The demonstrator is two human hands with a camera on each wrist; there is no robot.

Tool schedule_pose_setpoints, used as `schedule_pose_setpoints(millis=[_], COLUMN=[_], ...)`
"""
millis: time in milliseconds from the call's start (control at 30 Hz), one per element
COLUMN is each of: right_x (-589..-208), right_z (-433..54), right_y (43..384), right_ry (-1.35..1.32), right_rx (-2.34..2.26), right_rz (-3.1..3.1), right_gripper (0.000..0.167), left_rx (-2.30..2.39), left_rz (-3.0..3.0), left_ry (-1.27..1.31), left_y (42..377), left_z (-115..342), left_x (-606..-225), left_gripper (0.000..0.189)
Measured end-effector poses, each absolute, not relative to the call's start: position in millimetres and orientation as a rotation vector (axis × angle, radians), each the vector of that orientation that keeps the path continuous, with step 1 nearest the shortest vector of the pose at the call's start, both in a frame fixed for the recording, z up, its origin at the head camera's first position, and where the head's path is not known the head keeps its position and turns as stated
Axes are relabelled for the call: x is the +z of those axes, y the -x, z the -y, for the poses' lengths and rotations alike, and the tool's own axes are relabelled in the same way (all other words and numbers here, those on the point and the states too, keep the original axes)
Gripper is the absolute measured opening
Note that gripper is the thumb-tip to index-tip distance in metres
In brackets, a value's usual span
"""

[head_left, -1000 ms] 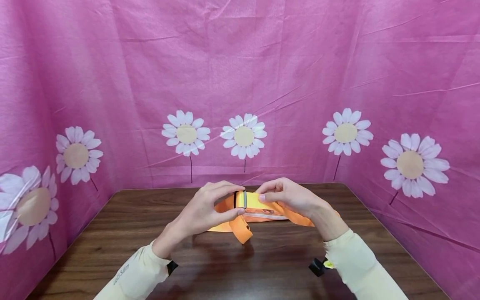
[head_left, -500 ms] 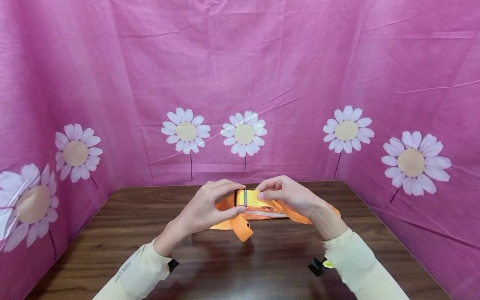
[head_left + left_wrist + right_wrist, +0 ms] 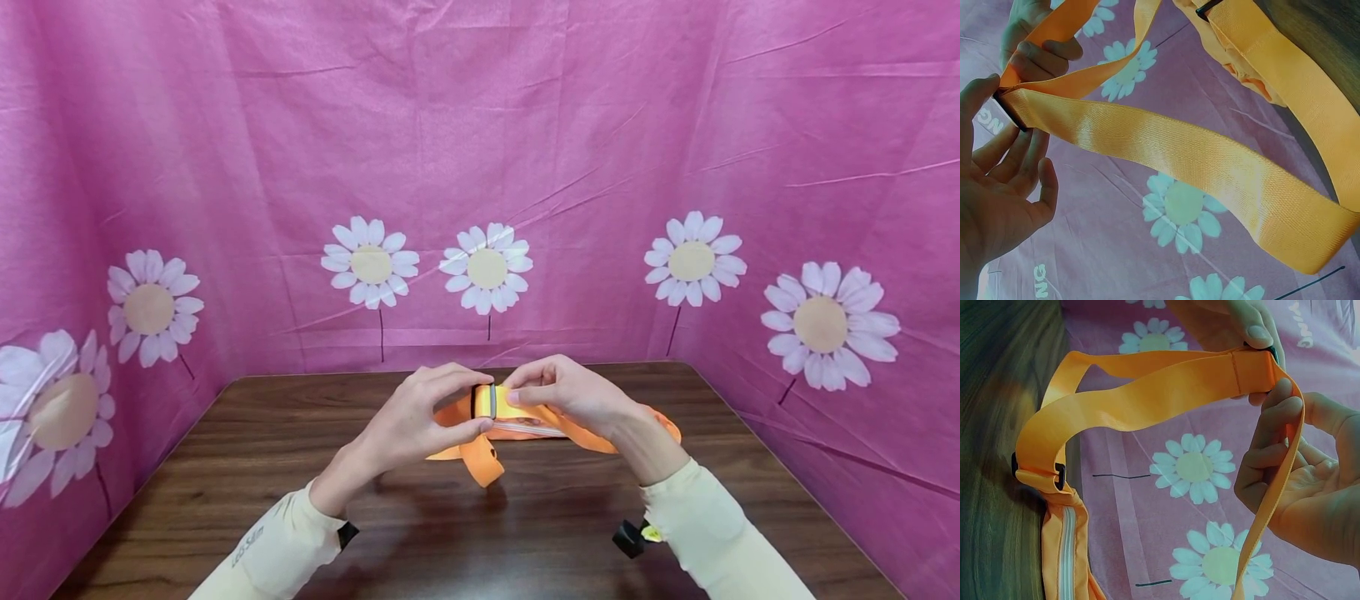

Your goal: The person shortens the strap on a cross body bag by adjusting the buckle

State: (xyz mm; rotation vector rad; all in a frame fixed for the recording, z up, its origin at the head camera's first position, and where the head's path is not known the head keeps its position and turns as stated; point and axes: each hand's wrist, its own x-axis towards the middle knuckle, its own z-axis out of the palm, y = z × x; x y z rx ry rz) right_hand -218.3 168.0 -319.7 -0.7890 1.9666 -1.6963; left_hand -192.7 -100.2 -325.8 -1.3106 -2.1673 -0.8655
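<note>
Since orange strap (image 3: 1147, 137) looks light, soft and floppy, stiff buckle (image 3: 492, 402) should give surest hold — left hand (image 3: 405, 423) pinches its edges, thumb against fingers; right hand (image 3: 585, 398) pinches strap just beside. Slack loop dangles below left thumb, pouch (image 3: 1052, 550) beyond fingers. Smooth weave may slip — grip flat.

The person wears two long sleeves, both a pale, creamy yellow. The left sleeve (image 3: 273, 542) has small dark writing (image 3: 247, 547) running along it, which looks like "Let's Slim", though the letters are tiny. The right sleeve (image 3: 723, 533) looks plain where it shows. Both sleeves are smooth with a few soft wrinkles, and they stop at the wrists. The left hand (image 3: 416, 417) and right hand (image 3: 581, 400) are bare. A little black piece (image 3: 348, 534) pokes out by the left cuff. By the right cuff is a chunky black block (image 3: 628, 539) with a bright yellow-green patch (image 3: 652, 532) beside it.
</note>
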Motion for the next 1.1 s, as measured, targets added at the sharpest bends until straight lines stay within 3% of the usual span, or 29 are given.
schedule_pose_setpoints(millis=[1100], right_x=[-324], right_z=[-176], right_y=[227], right_ry=[0.785], right_rx=[-1.705], right_rz=[-1.943], right_gripper=[0.026], left_rx=[-0.854], left_rz=[2.149], left_ry=[1.302], left_y=[192], left_z=[102], left_x=[-324], left_gripper=[0.049])
